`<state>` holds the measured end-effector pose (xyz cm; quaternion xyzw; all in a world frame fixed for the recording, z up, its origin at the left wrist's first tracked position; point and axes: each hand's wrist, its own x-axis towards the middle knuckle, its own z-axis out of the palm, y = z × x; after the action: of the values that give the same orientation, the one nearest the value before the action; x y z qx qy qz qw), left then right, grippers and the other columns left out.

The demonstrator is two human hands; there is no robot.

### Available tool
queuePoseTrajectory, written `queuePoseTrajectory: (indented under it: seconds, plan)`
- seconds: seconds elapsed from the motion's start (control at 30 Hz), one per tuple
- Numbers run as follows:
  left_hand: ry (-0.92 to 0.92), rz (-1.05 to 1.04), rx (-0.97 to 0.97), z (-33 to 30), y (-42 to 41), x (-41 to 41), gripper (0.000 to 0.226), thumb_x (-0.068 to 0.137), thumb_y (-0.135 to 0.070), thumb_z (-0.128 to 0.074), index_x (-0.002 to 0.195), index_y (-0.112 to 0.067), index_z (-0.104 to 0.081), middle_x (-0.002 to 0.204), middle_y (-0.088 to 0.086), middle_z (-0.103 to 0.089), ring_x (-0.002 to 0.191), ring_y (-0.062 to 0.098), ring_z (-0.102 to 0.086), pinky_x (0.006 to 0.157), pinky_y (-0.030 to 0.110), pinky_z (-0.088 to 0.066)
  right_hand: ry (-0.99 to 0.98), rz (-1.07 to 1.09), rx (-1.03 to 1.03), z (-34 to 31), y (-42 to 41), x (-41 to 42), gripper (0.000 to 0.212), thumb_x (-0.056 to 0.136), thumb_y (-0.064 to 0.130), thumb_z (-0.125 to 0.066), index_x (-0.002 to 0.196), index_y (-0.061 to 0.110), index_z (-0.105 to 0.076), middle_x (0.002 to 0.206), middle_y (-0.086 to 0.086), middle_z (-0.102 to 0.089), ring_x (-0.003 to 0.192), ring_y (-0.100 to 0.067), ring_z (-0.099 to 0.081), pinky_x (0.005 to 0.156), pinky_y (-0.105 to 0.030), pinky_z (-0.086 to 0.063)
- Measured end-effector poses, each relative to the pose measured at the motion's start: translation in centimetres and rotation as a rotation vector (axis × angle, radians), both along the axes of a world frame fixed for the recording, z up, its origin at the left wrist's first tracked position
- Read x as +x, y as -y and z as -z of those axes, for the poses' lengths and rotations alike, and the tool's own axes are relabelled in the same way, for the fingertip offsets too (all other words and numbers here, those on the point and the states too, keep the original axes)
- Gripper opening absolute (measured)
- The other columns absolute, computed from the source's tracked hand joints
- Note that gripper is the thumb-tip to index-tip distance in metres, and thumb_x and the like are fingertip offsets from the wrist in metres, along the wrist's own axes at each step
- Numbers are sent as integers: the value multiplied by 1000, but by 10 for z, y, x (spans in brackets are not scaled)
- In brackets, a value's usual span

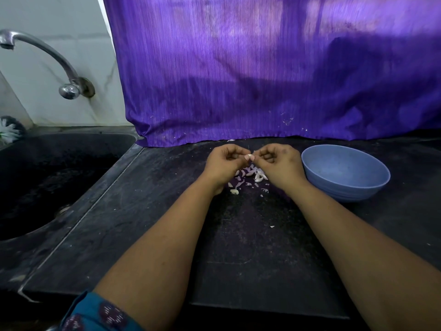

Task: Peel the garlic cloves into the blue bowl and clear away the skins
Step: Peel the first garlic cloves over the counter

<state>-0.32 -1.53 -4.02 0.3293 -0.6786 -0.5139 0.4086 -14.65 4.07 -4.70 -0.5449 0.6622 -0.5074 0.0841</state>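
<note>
A purple cloth [274, 72] is hanging across the far side, its hem lying on the dark counter [148, 211]. Bare counter is stretching near, between the forearms, toward its near edge. One sink [55, 177] is sitting at the left, cut off by the frame. One blue bowl [346, 173] is standing just right of the hands; its inside is looking bare. The left hand [225, 163] and right hand [278, 163] are both pinching one garlic clove [249, 156] with curled fingers. Below them, a pile of cloves and skins [250, 177] is lying on the counter, too small and partly hidden to count.
</note>
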Motion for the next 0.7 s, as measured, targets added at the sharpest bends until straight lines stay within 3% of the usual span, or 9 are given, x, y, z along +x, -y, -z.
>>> queuePoseTrajectory:
  seconds: [0.13, 0.43, 0.6, 0.7]
  plan:
    - [-10, 11, 5, 1, 1, 0, 13, 87, -1, -66, 100, 1, -67, 84, 10, -67, 75, 11, -63, 65, 17, -51, -7, 4, -2, -1, -1, -1, 12, 79, 29, -79, 81, 21, -71, 76, 7, -70, 68, -5, -66, 66, -21, -56]
    - [-131, 83, 131, 2, 1, -4, 6, 90, 2, -61, 93, -2, -65, 93, 17, -65, 90, 22, -65, 88, 32, -55, -100, -9, -21, -3, -4, 5, 12, 86, 23, -72, 80, 19, -62, 71, 12, -60, 63, -1, -54, 59, -11, -43]
    - [-161, 115, 146, -1, -1, -3, 8, 90, 4, -58, 96, 2, -63, 85, 13, -66, 75, 13, -67, 71, 19, -56, -106, -25, -27, -3, -5, 5, 11, 86, 18, -70, 81, 17, -61, 73, 8, -61, 65, -6, -55, 60, -16, -45]
    - [-149, 110, 142, -2, -1, -2, 10, 90, 4, -59, 99, 5, -63, 81, 11, -68, 72, 11, -68, 69, 18, -56, -151, -38, 9, -2, -4, 5, 12, 88, 16, -68, 82, 19, -58, 80, 3, -61, 65, -4, -53, 57, -10, -39]
